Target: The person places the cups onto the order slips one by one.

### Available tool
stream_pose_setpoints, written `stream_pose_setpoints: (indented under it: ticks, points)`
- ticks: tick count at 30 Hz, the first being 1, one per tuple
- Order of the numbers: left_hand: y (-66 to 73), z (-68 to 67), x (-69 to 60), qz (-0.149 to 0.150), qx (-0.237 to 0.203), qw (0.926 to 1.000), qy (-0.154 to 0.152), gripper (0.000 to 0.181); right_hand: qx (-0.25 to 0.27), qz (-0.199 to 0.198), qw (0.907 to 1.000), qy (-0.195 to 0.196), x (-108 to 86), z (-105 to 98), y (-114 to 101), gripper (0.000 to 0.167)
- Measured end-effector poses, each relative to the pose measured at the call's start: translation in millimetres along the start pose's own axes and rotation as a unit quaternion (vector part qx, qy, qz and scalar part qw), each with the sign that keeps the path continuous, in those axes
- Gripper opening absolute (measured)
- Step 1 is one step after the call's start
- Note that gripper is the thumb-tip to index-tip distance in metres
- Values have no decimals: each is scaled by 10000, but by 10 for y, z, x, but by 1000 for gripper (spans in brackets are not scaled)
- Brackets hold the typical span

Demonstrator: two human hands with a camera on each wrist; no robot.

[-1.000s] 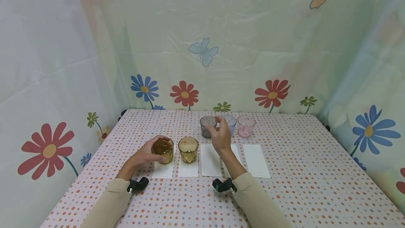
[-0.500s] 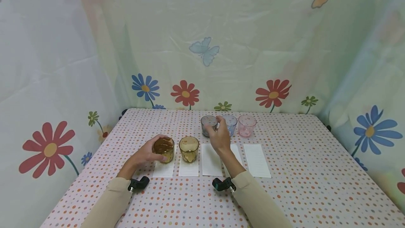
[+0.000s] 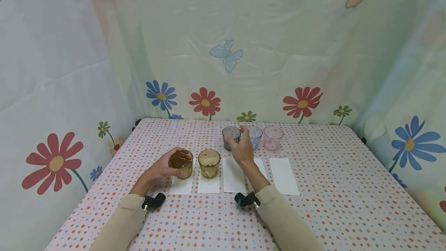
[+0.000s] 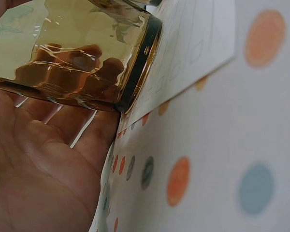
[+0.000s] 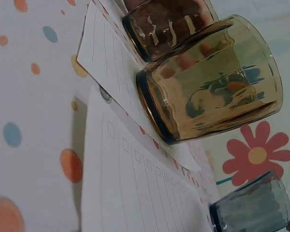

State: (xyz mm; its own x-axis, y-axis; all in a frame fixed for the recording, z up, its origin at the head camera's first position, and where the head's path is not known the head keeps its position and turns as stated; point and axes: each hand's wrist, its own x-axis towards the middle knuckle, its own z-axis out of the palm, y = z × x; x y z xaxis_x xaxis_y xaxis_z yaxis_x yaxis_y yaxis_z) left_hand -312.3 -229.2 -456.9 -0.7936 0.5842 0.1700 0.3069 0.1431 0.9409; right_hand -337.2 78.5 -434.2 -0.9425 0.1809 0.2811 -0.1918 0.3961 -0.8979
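Observation:
In the head view, the left hand [image 3: 163,167] grips an amber glass [image 3: 186,170] from its left side, thumb at the front. Its fingers show through the amber glass wall [image 4: 77,72] in the left wrist view. The right hand [image 3: 242,151] holds a grey glass [image 3: 227,131] at its right side, thumb across the front and a finger behind. In the right wrist view a fingertip touches the upright grey glass [image 5: 253,208] near its rim. A second amber glass [image 3: 209,162] stands between the hands, untouched, on a paper sheet [image 3: 209,186].
A blue glass [image 3: 256,142] stands just behind the right hand, beside a pink glass [image 3: 272,142]. Several white sheets lie in a row on the dotted tablecloth [image 3: 209,224], one at the right [image 3: 283,177]. A flowered curtain [image 3: 261,69] hangs behind the table.
The head view has shifted slightly. Both hands keep their holds, and the glasses have not visibly moved on the table.

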Motion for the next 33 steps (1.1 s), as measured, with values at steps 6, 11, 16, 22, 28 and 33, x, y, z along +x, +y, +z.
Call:
stream_pose_setpoints:
  ticks: [6, 11, 16, 22, 28, 33]
  points:
    - [-27, 0, -3, 28, 7, 10000, 8, 73, 30, -54, 9999, -103, 27, 21, 16, 84]
    - [-36, 2, -7, 53, 39, 10000, -22, 73, 29, -36, 9998, -189, 49, 53, 56, 85]
    - [-6, 7, -3, 52, 123, 9999, 14, 74, 11, -13, 9998, -202, 67, 67, 74, 94]
    - [1, 1, -2, -1, 200, 9998, 76, 75, -105, 12, 9997, -238, 92, 86, 104, 96]
    - [3, 4, -5, -54, 129, 9998, 102, 75, -212, -204, 9994, -191, 110, 103, 167, 86]
    - [14, 6, -2, -85, -44, 9999, 45, 74, -254, -414, 9988, -100, 121, 114, 202, 81]
